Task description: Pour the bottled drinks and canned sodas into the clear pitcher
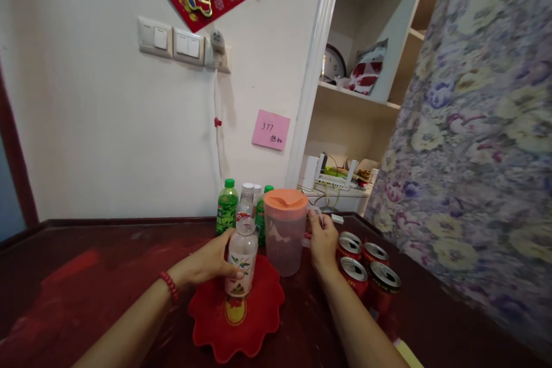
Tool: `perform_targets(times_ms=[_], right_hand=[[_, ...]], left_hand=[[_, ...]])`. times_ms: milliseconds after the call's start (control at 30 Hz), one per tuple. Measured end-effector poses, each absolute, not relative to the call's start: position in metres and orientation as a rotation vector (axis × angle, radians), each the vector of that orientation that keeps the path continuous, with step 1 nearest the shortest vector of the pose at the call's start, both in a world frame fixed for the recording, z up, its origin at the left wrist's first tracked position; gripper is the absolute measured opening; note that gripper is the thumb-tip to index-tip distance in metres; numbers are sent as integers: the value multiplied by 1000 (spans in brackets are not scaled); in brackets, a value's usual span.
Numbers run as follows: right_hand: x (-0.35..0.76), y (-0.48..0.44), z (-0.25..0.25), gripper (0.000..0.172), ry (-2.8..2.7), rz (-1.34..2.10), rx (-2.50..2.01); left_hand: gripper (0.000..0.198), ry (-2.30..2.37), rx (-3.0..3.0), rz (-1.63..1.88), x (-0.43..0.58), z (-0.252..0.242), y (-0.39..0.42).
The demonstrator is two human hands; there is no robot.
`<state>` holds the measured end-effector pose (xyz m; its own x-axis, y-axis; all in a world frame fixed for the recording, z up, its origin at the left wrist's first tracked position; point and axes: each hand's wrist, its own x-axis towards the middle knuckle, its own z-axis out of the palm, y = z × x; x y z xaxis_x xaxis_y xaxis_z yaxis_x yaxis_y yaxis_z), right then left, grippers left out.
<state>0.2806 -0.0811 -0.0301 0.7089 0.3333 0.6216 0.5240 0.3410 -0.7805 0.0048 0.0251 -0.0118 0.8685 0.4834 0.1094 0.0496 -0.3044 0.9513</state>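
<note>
In the head view my left hand (223, 259) wraps around a clear, uncapped bottle (241, 272) with a leaf-patterned label. The bottle stands upright on or just over a red scalloped tray (260, 330); I cannot tell whether its base touches. My right hand (323, 237) closes on the handle of a translucent plastic pitcher (282, 244) with an orange lid (286, 200). The pitcher is upright, beside the tray's far right edge. Some of its handle is hidden by my fingers.
Behind the tray stand a green-capped bottle (227, 207), a second green bottle (260, 221) and white-capped clear bottles (247, 198). Several red cans (354, 276) crowd close to my right forearm. A floral curtain (466, 161) hangs at the right, and a wall rises behind the dark red table (121, 276).
</note>
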Motion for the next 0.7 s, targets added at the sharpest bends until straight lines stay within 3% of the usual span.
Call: perform_targets(times_ms=[267, 533, 633, 700], right_hand=[[274, -94, -20, 43, -824, -434, -1248], [251, -131, 32, 34, -922, -704, -1174], [224, -149, 53, 20, -1013, -690, -1091], [200, -162, 64, 7, -1207, -418, -1057]], left_hand=[[85, 403, 1844, 426, 6, -9, 25], [81, 400, 1891, 424, 7, -7, 21], [82, 410, 1885, 423, 8, -8, 20], [82, 402, 1893, 429, 9, -9, 19]])
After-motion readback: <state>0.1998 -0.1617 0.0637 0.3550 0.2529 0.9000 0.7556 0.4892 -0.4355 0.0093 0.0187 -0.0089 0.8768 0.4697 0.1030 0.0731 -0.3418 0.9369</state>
